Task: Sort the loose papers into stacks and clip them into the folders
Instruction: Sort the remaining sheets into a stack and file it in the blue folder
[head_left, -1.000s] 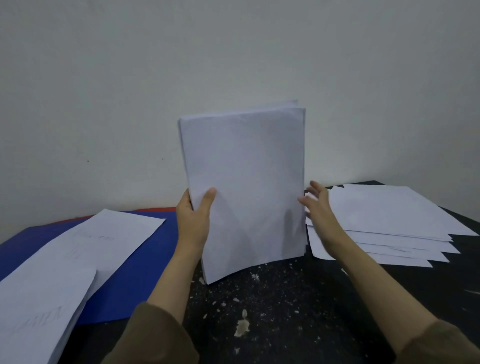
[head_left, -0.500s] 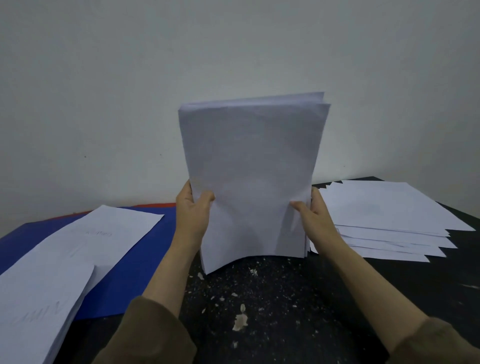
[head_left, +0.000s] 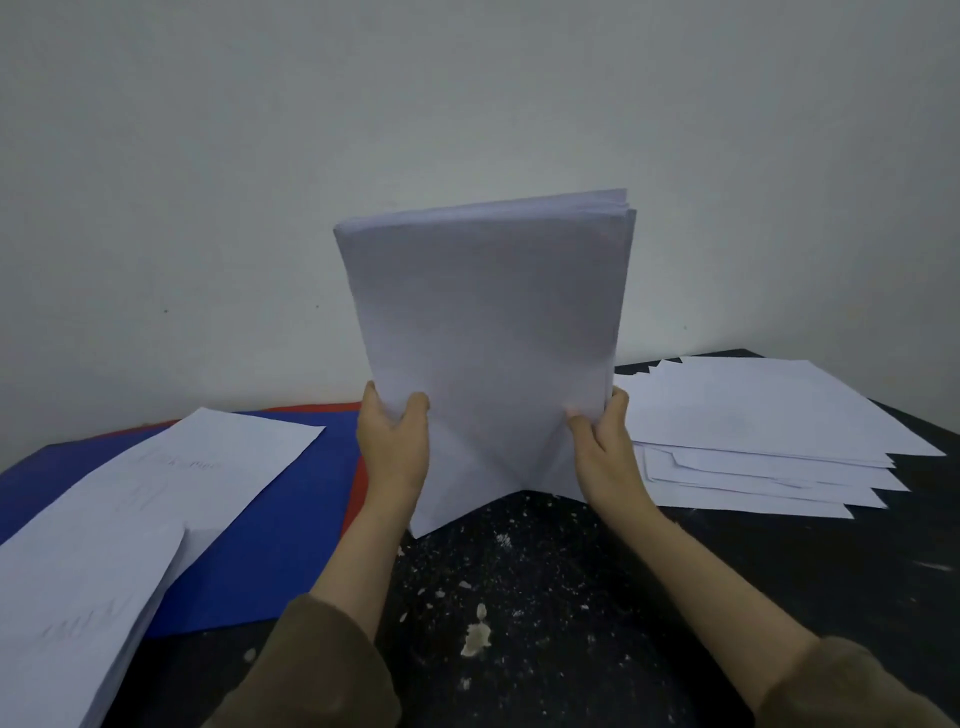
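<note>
I hold the stack of papers (head_left: 488, 353) upright in front of me. My left hand (head_left: 393, 447) grips its left edge low down, thumb on the near face and fingers behind, and my right hand (head_left: 605, 452) grips the right edge in the same way. The lower edge of the stack is near the black table (head_left: 571, 597), and I cannot tell if the far corner touches it.

The first risk I see is the bottom of the stack. It is not flat: the near lower corner points down beyond my left wrist, and the edge between my hands rises in an arch. If I knock the stack down on the table like this, I think the corner will bend and the sheets will not become even.

At the top right the sheets open a little like a fan. My grip is only low on both sides, so the upper part is free. If I loosen my fingers too much, the sheets may slide apart or fall backward, away from me.

Just beyond my right hand lies a loose pile of sheets (head_left: 769, 431), spread unevenly. An escaped sheet could mix with it and spoil the sorting. To the left of my left hand lie the blue folder (head_left: 291, 519) and more papers (head_left: 156, 509) on top of it.
</note>
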